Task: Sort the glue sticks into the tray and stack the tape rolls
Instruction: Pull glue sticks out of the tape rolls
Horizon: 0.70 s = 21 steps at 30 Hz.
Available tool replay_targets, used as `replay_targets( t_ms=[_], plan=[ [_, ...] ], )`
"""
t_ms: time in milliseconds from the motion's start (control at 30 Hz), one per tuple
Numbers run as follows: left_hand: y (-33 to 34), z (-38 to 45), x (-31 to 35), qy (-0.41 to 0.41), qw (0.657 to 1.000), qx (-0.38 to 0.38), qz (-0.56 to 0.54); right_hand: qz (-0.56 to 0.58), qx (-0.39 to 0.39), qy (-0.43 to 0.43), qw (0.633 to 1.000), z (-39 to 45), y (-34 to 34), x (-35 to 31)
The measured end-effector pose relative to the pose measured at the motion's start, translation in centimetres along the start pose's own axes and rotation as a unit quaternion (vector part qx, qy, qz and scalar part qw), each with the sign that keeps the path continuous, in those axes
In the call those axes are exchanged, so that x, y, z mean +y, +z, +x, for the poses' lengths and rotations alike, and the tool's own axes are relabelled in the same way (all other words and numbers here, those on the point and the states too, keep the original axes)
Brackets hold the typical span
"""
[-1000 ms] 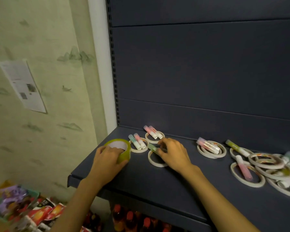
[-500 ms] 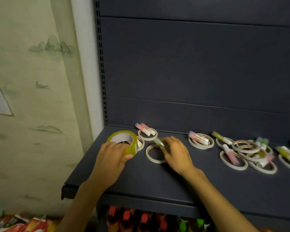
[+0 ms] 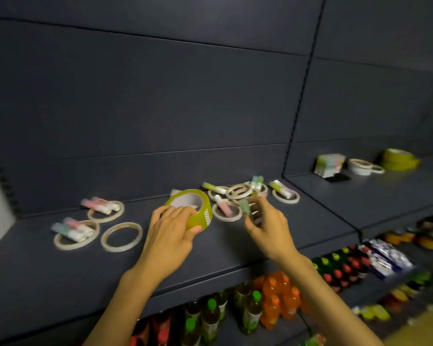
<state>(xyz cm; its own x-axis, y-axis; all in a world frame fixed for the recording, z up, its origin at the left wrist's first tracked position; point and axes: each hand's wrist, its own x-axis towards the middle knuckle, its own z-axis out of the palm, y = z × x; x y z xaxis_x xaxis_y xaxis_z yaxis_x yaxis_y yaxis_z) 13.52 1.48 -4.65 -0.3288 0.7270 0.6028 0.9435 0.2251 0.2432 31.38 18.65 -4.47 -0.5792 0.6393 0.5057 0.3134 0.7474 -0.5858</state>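
Dark shelving [image 3: 235, 248] carries the loose stock, with bottled drinks [image 3: 268, 303] on the level below.

Head view: the left hand [image 3: 171, 232] grips the wide green tape roll [image 3: 189, 208], fingers curled over its rim and thumb on the outer wall. The right hand [image 3: 266, 227] pinches a green glue stick [image 3: 244, 208] upright at the fingertips. Thin white tape rolls [image 3: 121, 236] and more sticks lie scattered across the shelf.

Recommended handling: keep the stick upright, then carry it to the stick bundle [image 3: 329, 164] far right; a tray cannot be identified. Seat the wide roll squarely on the green stack [image 3: 399, 159].
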Motion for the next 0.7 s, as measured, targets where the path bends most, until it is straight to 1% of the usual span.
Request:
replay_targets(
  t_ms=[100, 200, 300, 400, 500, 700],
  plan=[
    [2.8, 1.6, 5.4, 0.038, 0.998, 0.004, -0.043, 0.014, 0.030, 0.010, 0.999, -1.2, -4.8, 3.5],
    [5.7, 3.1, 11.0, 0.060, 0.997, 0.003, -0.056, 0.018, 0.044, 0.005, 0.999, -2.7, -9.6, 7.6],
    [8.7, 4.5, 16.7, 0.080, 0.994, 0.011, -0.080, 0.011, 0.056, 0.023, 0.998, -4.1, -14.6, 12.3],
    [11.7, 5.9, 22.3, 0.089, 0.992, 0.001, -0.088, 0.010, 0.075, 0.039, 0.996, -5.3, -19.4, 17.2],
    [14.5, 7.3, 26.9, 0.092, 0.992, 0.011, -0.088, 0.009, 0.087, 0.049, 0.995, -6.0, -23.2, 21.2],
    [18.6, 10.1, 33.1, 0.081, 0.995, 0.002, -0.065, 0.029, 0.082, 0.049, 0.995, -6.0, -27.7, 27.0]
  ],
)
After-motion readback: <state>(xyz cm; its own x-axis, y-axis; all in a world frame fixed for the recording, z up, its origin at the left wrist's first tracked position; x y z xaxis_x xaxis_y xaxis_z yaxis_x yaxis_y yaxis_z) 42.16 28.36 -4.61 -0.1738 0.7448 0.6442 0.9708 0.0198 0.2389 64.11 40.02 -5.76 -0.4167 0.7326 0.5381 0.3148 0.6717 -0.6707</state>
